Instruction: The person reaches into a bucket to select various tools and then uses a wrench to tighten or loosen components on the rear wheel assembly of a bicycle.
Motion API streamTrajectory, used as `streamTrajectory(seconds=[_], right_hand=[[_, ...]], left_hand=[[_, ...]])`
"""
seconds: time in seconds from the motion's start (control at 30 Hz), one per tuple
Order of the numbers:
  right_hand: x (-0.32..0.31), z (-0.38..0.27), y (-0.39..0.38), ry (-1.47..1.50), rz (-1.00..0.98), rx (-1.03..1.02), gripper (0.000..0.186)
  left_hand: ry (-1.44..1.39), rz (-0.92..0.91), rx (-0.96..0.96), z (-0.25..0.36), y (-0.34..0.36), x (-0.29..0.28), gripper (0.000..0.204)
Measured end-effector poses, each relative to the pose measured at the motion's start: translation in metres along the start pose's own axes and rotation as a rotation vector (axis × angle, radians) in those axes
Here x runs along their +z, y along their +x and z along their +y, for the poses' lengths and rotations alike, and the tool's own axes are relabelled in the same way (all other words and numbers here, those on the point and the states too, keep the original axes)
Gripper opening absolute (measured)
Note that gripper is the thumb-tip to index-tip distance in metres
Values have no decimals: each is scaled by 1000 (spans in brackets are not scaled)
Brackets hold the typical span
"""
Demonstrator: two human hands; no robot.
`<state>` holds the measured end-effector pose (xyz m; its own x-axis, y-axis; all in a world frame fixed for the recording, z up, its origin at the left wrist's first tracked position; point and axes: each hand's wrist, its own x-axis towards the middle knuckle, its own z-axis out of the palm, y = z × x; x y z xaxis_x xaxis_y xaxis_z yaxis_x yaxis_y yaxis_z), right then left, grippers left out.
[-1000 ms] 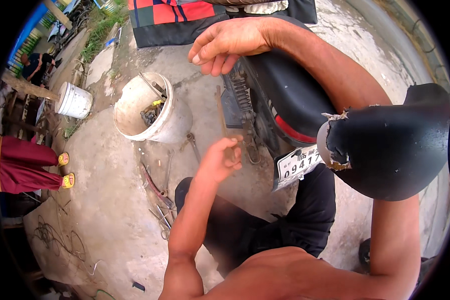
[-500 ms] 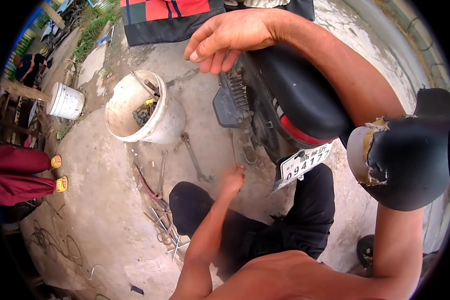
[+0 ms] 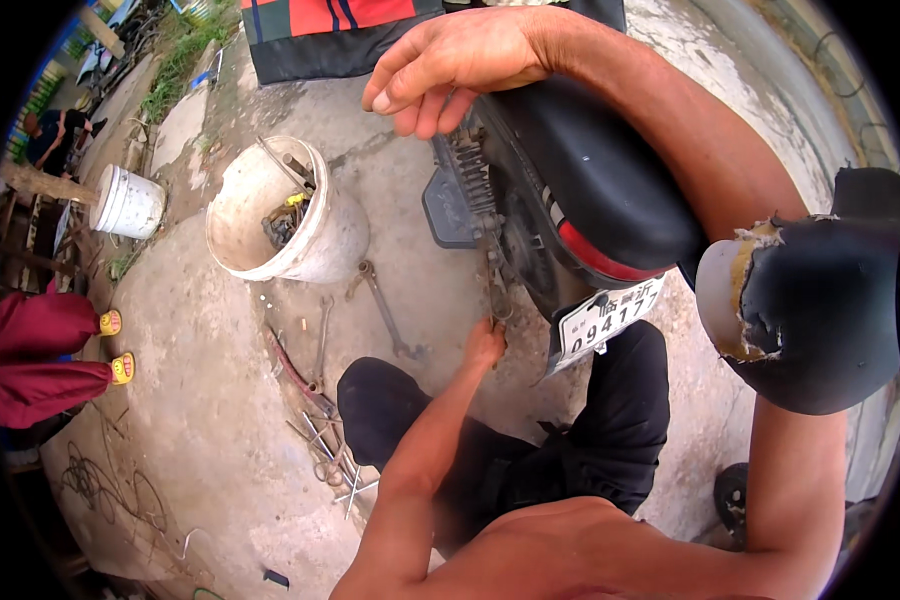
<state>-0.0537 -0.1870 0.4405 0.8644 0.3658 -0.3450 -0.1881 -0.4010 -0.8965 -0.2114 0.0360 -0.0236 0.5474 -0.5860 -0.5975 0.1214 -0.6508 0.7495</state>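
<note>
Currently, the scooter (image 3: 530,200) fills the middle right of the view, its white plate (image 3: 610,320) facing the person's knees. Left of it stands a white bucket (image 3: 355,235) with metal pieces inside. Two spanners (image 3: 382,310) lie on the concrete (image 3: 220,400) near it, beside a red curved piece (image 3: 292,362) and a cluster of thin metal rods (image 3: 342,455). Further left: a second, smaller bucket (image 3: 130,203), a bystander's dark red trousers (image 3: 45,350) and a loose wire (image 3: 95,478).

Obstruction: a black torn-edged shell (image 3: 820,320) hides the right elbow.

Grip, left hand (image 3: 485,343): closed on a slim rod (image 3: 488,285), whose upper part reaches the scooter's underside by the rear wheel; its tip is lost among the dark parts there.

Grip, right hand (image 3: 460,70): nothing held; fingers loosely bent above the spring (image 3: 475,172), forearm across the black seat (image 3: 600,165).

Change against 0.5 s ago: left hand slightly further up and right, nearer the wheel; the rod, then seen mostly against concrete, now lines up with the scooter's parts. Against 1.0 s ago: left fingers then blurred and partly spread, now folded. Right hand nearly unchanged.
</note>
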Motion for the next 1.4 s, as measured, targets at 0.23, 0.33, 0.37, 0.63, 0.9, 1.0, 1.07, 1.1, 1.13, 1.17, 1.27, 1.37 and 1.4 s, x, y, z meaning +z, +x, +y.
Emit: streamTrajectory(seconds=[0.23,0.33,0.37,0.63,0.9,1.0,1.07,1.1,1.13,1.17,1.27,1.37,1.4], right_hand=[[17,-9,-21,-165,151,18,51],[24,-27,-12,-167,114,-34,52],[29,-36,-6,-161,96,-61,52],[16,-3,-20,-136,121,-10,53],[17,-11,-12,-174,103,-12,53],[15,-10,-15,-158,103,1,52],[16,-13,-12,-132,99,3,52],[17,-13,-10,-103,96,4,51],[18,-13,-7,-92,89,9,51],[17,-12,-6,-99,77,36,51],[1,-3,-7,31,-5,48,48],[3,-7,-11,152,7,90,49],[3,-9,-9,191,3,96,47]], left_hand=[[198,190,338,-13,-9,-13,27],[164,183,198,-57,15,-26,27],[99,197,144,-81,25,-32,27],[-1295,-684,-406,154,-97,-108,23],[-840,60,197,113,-95,-105,18],[-854,77,192,69,-42,-80,30],[-858,116,205,50,-9,-66,44],[-875,105,202,54,0,-59,44],[-920,110,193,58,10,-54,46],[-975,112,178,62,18,-45,48],[-1098,121,107,84,32,-35,51],[-1171,144,52,89,45,-43,49],[-1193,123,25,88,50,-43,46]])
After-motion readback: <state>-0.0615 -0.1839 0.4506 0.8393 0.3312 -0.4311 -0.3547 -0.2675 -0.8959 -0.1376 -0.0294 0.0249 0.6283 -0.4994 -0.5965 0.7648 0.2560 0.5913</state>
